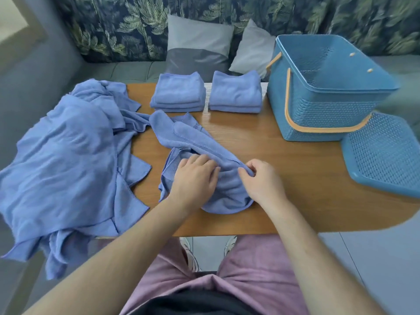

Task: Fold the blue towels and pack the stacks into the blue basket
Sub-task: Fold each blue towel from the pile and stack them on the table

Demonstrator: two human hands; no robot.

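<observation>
The loose towel pile [68, 155] covers the worktop's [284, 169] left end, and how many towels lie in it cannot be told. The left hand [195, 176] hides the part of the crumpled towel [179, 135] beneath it, and the right hand's [261, 181] fingers [248, 167] curl round a fold, tips out of sight. The basket lid [384, 155] runs off the right edge, and the basket's [318, 114] right corner is lost in blur.

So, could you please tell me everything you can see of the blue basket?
The blue basket is a rectangular tub of perforated, woven-look plastic with a solid rim and two orange handles folded down outside. It stands upright and open on the wooden table, far right; nothing shows inside. Its matching lid lies by its near right corner.
</observation>
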